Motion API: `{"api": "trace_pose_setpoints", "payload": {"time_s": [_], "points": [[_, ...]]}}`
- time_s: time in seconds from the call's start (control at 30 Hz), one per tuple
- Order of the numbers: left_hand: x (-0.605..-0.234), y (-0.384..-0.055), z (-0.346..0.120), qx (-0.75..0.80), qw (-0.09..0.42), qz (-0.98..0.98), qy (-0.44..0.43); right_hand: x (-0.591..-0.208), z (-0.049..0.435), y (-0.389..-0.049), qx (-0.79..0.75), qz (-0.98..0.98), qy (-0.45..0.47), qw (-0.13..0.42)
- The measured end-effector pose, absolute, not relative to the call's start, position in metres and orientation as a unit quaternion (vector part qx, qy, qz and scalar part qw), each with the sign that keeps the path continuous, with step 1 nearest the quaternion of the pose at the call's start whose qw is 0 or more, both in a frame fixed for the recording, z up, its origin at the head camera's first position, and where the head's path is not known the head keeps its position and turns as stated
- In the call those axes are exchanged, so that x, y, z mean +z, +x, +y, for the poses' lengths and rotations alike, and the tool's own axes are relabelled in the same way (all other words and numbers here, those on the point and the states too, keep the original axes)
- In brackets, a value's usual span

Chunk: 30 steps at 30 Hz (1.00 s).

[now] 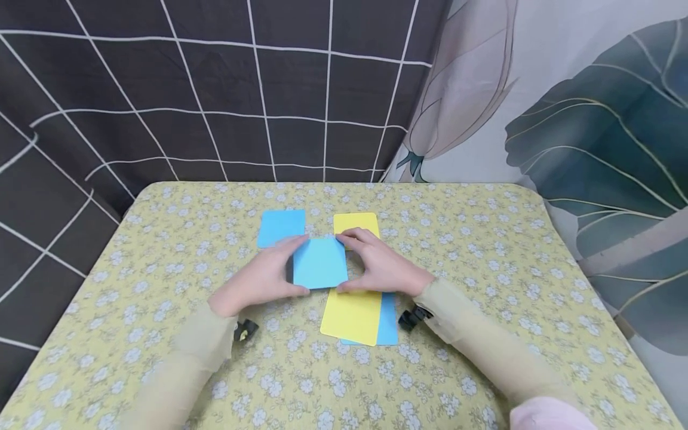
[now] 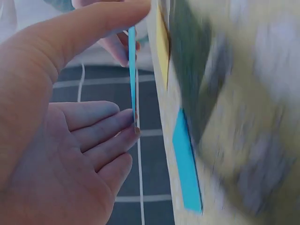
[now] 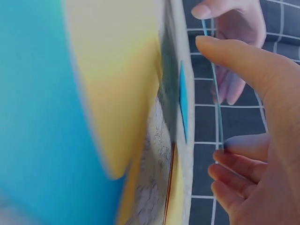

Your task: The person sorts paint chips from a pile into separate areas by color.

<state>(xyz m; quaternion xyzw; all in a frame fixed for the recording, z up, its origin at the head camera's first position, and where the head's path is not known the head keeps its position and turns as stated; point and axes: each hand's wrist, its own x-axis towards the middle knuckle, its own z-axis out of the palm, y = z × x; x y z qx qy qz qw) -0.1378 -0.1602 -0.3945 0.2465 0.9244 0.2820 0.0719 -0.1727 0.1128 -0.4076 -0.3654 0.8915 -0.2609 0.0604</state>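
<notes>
A square blue card (image 1: pixel 320 263) is held raised over the table between both hands. My left hand (image 1: pixel 262 273) grips its left side, thumb at the near corner and fingers at the far one. On the opposite side my right hand (image 1: pixel 383 263) holds it the same way. Both wrist views show this blue card (image 2: pixel 132 77) nearly edge-on, apart from the tabletop. Behind my right fingers lies a yellow card (image 1: pixel 355 222), partly covered by them. Another blue card (image 1: pixel 282 226) lies beyond my left hand.
Nearer me, a larger-looking yellow card (image 1: pixel 352 318) overlaps a blue card (image 1: pixel 388 325), whose right and lower edges show. The table has a yellow floral cloth (image 1: pixel 484 286). A dark gridded curtain (image 1: pixel 215 89) hangs behind it, and a leaf-print curtain (image 1: pixel 591 149) at the right.
</notes>
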Motion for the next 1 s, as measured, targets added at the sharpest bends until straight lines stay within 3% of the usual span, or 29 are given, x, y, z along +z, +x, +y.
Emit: {"api": "trace_pose_setpoints", "payload": {"time_s": [0.43,0.7,1.0], "points": [[-0.372,-0.221,-0.218,0.273,0.094,0.94,0.181,-0.401,0.029,-0.253,-0.235,0.903,-0.355,0.064],[-0.39,-0.23,-0.226,0.292,0.143,0.932,0.163,-0.415,0.012,-0.262,-0.202,0.911,-0.342,0.107],[-0.396,-0.232,-0.224,0.294,0.145,0.931,0.161,-0.415,0.013,-0.257,-0.205,0.917,-0.325,0.11]]}}
